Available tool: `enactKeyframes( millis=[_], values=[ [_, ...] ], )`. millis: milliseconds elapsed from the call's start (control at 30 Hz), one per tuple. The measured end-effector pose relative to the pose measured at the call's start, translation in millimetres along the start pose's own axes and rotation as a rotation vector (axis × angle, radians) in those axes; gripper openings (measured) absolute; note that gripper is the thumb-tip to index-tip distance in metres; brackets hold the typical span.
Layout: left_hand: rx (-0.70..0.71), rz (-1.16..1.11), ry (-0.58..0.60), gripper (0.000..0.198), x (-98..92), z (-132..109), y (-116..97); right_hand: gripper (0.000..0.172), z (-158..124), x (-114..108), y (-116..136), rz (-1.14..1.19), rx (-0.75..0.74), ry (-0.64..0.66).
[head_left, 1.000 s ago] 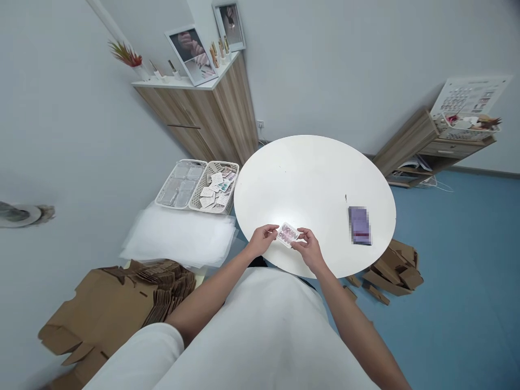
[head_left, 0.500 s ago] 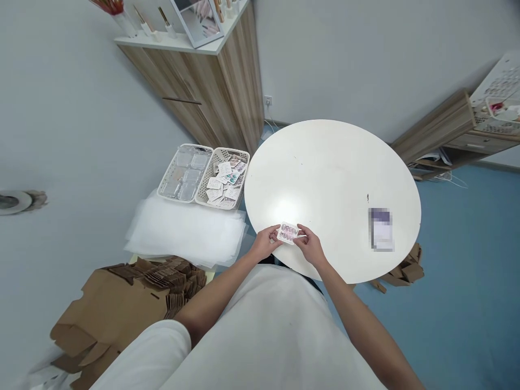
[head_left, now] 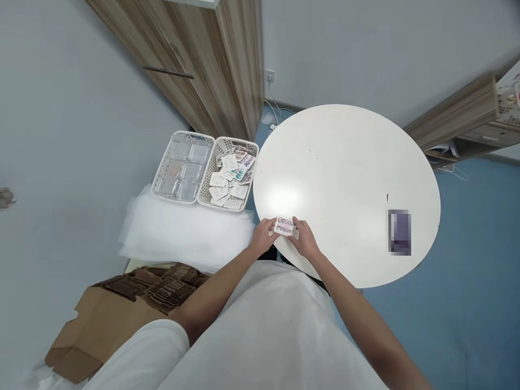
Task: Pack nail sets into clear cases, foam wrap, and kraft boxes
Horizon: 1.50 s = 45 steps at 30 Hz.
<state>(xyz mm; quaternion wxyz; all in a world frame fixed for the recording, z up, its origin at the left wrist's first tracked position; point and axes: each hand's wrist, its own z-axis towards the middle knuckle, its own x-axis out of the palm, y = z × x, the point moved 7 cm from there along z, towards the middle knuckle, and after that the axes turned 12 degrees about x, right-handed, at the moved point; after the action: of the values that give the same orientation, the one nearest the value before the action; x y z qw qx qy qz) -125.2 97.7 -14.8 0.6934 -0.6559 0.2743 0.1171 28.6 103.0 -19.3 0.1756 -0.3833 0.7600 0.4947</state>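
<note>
A small white card of press-on nails (head_left: 284, 225), with two rows of pinkish-purple nails, is held level over the near left edge of the round white table (head_left: 349, 162). My left hand (head_left: 263, 235) pinches its left side between thumb and fingers. At its right side, my right hand (head_left: 304, 238) grips the edge the same way. Whether the card touches the tabletop I cannot tell.
Left of the table stand a white basket of nail cards (head_left: 202, 187) and a basket of clear plastic boxes (head_left: 155, 181). Translucent sheets (head_left: 182, 233) lie before them, with folded brown cardboard (head_left: 109, 314) nearer me. A blurred dark rectangular object (head_left: 400, 232) lies on the table's right.
The view has tilted down and shifted left, so the table sits further right in it. Both hands still hold the nail card, now with its nails plainer to see.
</note>
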Motion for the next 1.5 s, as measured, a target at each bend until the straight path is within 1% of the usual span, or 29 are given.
enactKeyframes(
  millis=[67, 233, 367, 467, 567, 667, 767, 867, 1067, 1367, 1500],
  values=[
    [-0.014, 0.043, 0.016, 0.047, -3.2, 3.1, 7.8, 0.064, 7.9, 5.5, 5.6, -0.060, -0.002, -0.018],
    [-0.046, 0.183, 0.072, 0.043, -6.0, 14.8, 24.7, 0.064, 30.3, 18.9, 14.6, -0.230, 0.010, -0.016],
    [-0.052, 0.295, 0.119, 0.040, -4.0, 24.5, 30.8, 0.063, 43.0, 25.2, 16.3, -0.314, 0.006, -0.043],
    [-0.070, 0.378, 0.149, 0.043, -3.4, 25.7, 33.0, 0.061, 44.5, 27.2, 17.5, -0.318, -0.015, -0.075],
    [-0.056, 0.434, 0.146, 0.047, -6.2, 19.0, 30.6, 0.060, 35.8, 25.7, 18.6, -0.276, -0.039, -0.113],
    [0.037, 0.452, 0.145, 0.045, -8.4, 7.3, 22.0, 0.053, 18.6, 24.5, 19.3, -0.260, -0.086, -0.136],
    [0.145, 0.459, 0.193, 0.041, -5.9, -3.2, 13.6, 0.048, 1.7, 28.1, 19.8, -0.312, -0.146, -0.124],
    [0.184, 0.470, 0.231, 0.042, -3.6, -6.7, 10.8, 0.048, -5.7, 32.9, 20.0, -0.362, -0.166, -0.102],
    [0.174, 0.469, 0.248, 0.044, -4.7, 1.9, 9.5, 0.053, 1.9, 35.4, 26.3, -0.407, -0.157, -0.104],
    [0.103, 0.511, 0.228, 0.045, -13.8, 18.4, 11.0, 0.051, 20.6, 31.9, 38.8, -0.462, -0.148, -0.109],
    [0.100, 0.535, 0.234, 0.046, -15.1, 27.0, 12.8, 0.047, 30.5, 28.0, 43.9, -0.467, -0.147, -0.125]
  ],
)
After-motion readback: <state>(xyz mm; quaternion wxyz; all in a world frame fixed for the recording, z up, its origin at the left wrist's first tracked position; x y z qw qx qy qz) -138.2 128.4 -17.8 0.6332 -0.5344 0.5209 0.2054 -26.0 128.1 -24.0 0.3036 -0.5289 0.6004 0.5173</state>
